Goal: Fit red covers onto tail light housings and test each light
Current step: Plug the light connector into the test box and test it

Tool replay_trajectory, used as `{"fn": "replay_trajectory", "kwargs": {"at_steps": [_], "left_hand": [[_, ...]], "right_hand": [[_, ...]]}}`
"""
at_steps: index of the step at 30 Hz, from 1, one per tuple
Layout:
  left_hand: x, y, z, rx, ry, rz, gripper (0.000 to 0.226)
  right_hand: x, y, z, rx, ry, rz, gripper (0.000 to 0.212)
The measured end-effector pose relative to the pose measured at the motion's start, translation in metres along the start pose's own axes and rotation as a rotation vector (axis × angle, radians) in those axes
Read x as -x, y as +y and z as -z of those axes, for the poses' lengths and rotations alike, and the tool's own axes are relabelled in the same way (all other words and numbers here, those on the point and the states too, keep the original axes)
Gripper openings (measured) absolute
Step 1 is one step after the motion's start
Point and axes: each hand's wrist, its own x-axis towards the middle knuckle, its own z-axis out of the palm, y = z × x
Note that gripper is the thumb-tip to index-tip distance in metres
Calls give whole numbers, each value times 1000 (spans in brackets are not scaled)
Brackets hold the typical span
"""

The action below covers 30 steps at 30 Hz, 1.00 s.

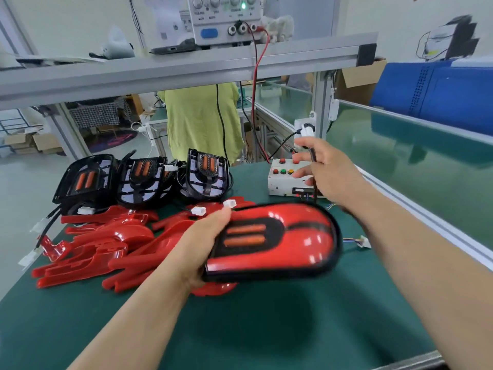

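Observation:
My left hand (205, 247) grips the left end of an assembled tail light (277, 241), its red cover on a black housing, held above the green table. My right hand (320, 172) reaches over the white test box (282, 182) with coloured buttons and pinches a thin black cable (312, 156) between its fingers. Three uncovered black housings (144, 177) stand in a row at the back left. A heap of loose red covers (106, 247) lies in front of them.
A power supply (226, 20) sits on the aluminium shelf above, with red and black leads running down to the test box. A person in a yellow-green top (200, 124) stands behind the bench. A blue crate (440, 89) sits at the right, beyond a green conveyor (400, 156).

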Motion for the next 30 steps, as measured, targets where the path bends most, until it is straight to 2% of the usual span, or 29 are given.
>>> {"fn": "replay_trajectory", "kwargs": {"at_steps": [2, 5, 7, 9, 14, 20, 22, 24, 26, 28, 30], "left_hand": [[-1, -7, -3, -175, -132, -30, 39], [-5, -16, -16, -351, -152, -16, 24], [-8, -23, -23, -366, -149, 50, 25], [-9, -30, -30, -376, -103, 65, 22], [-11, -43, -37, -533, 68, -25, 23], [-12, -28, -32, -1108, 122, -173, 26], [-14, -20, -34, -1269, 197, -258, 30], [-19, -11, -40, -1300, 273, -366, 33], [-30, -2, -51, -1248, 255, -467, 29], [-49, 5, -68, -1197, 163, -491, 24], [-70, 10, -86, -1127, 4, -397, 19]], "right_hand": [[-1, 3, 8, 18, -22, 10, 59], [0, 6, 13, 29, -6, 52, 63], [4, 7, 14, 37, 21, 99, 65], [9, 7, 12, 45, 39, 143, 65], [21, 10, 2, 80, 28, 214, 66], [29, 20, -9, 91, -14, 215, 67], [31, 20, -9, 98, -22, 216, 67], [32, 20, -7, 87, -7, 227, 67], [35, 19, -7, 33, 51, 252, 63], [39, 18, -7, -46, 139, 287, 55], [43, 18, -9, -97, 212, 304, 48]]}}
